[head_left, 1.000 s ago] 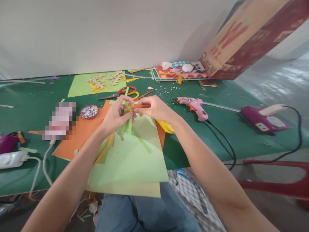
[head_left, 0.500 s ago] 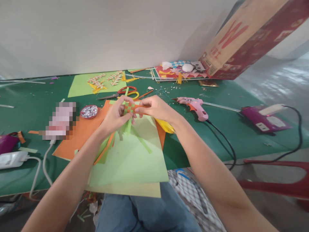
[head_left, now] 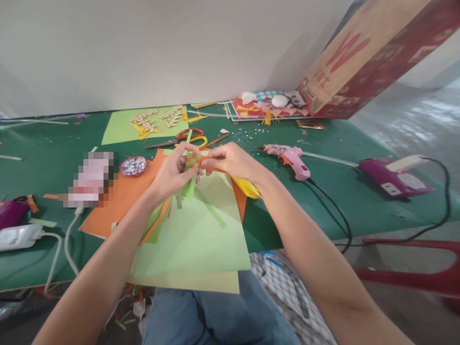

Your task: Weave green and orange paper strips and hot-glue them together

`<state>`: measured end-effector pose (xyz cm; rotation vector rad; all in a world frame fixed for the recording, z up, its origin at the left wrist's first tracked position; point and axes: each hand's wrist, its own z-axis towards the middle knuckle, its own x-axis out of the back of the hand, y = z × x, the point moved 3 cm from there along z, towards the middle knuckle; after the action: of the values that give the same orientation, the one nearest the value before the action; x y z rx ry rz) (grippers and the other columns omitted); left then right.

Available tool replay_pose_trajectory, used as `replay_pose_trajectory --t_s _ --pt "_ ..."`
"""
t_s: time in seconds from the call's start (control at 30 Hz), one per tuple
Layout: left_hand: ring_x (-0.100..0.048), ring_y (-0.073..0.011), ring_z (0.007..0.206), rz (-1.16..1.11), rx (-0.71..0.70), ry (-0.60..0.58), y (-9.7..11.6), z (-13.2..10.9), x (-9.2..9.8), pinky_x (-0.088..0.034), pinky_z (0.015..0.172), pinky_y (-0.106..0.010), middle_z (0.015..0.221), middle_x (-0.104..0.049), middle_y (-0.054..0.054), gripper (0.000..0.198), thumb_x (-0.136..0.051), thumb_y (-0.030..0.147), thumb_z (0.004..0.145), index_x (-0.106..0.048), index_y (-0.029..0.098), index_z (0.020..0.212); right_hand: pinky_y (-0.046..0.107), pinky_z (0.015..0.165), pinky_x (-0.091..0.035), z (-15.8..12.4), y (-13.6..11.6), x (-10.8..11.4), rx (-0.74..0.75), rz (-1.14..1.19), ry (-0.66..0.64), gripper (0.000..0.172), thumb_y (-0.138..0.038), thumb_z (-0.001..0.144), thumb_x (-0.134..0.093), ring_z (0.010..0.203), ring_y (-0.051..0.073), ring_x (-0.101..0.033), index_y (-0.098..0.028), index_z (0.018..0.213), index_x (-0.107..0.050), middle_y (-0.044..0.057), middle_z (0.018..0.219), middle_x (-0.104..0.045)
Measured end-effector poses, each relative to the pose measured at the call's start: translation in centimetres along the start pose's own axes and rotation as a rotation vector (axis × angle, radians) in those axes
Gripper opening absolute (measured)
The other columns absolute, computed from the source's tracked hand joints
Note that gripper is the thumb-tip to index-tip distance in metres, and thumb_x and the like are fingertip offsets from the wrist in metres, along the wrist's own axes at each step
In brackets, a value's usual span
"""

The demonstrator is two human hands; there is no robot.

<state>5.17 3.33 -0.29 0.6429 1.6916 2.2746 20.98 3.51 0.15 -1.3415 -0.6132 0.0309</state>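
Note:
A small woven piece of green and orange paper strips (head_left: 193, 160) is held up between my two hands, over light green sheets (head_left: 201, 244). My left hand (head_left: 177, 167) grips its left side, thumb in front and fingers behind. Green strip ends stick out above and below the weave. My right hand (head_left: 230, 160) pinches the orange strip ends (head_left: 214, 165) on its right side. Loose green strips (head_left: 210, 208) and an orange strip (head_left: 156, 223) lie on the sheets below. Orange paper (head_left: 122, 208) lies beneath the green.
Scissors (head_left: 178, 140) lie just beyond my hands. A pink glue gun (head_left: 289, 155) with a cord rests at right, near a purple power block (head_left: 391, 177). At left are a round tin (head_left: 132, 166) and a blurred-out phone (head_left: 91, 177). A paper bag (head_left: 359, 62) stands back right.
Almost nothing differs. Both hands keep their hold on the woven paper, with only a very slight shift of the view.

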Motion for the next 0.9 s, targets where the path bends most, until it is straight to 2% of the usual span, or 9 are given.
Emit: replay_pose_trajectory --t_s 0.23,0.47,0.67,0.9 --pt "-0.064 -0.0123 0.053 0.067 0.006 -0.014 -0.03 -0.20 -0.09 -0.048 0.055 -0.024 0.066 -0.065 0.004 0.028 -0.058 0.014 0.072 -0.048 0.021 0.098 0.026 0.068 -0.040 -0.18 -0.13 -0.08 -0.014 0.005 0.059 0.024 -0.039 0.070 -0.069 0.071 0.013 -0.056 -0.016 0.073 -0.066 0.001 0.073 -0.066" --pt "-0.065 -0.0122 0.054 0.045 0.005 -0.042 -0.11 -0.22 -0.22 -0.050 0.056 -0.024 0.070 -0.067 0.002 0.028 -0.058 0.015 0.074 -0.048 0.020 0.100 0.027 0.063 -0.037 -0.12 -0.42 -0.41 -0.009 0.025 0.094 0.024 -0.038 0.071 -0.068 0.063 0.011 -0.052 -0.016 0.062 -0.061 0.000 0.065 -0.063" --pt "-0.065 -0.0131 0.052 0.035 0.062 -0.012 0.47 -0.07 -0.32 -0.052 0.058 -0.027 0.066 -0.065 0.002 0.031 -0.061 0.020 0.076 -0.054 0.018 0.106 0.026 0.059 -0.035 -0.04 -0.06 0.03 -0.020 0.014 0.163 0.027 -0.039 0.070 -0.069 0.059 0.009 -0.047 -0.016 0.060 -0.059 -0.002 0.061 -0.058" --pt "-0.062 -0.0117 0.051 0.047 0.119 -0.006 0.74 -0.07 -0.36 -0.047 0.048 -0.023 0.073 -0.067 -0.002 0.014 -0.060 0.027 0.079 -0.058 0.016 0.087 0.025 0.055 -0.032 0.20 0.44 0.29 -0.015 0.039 0.217 0.027 -0.038 0.071 -0.069 0.054 0.008 -0.043 -0.017 0.059 -0.057 -0.003 0.056 -0.053"
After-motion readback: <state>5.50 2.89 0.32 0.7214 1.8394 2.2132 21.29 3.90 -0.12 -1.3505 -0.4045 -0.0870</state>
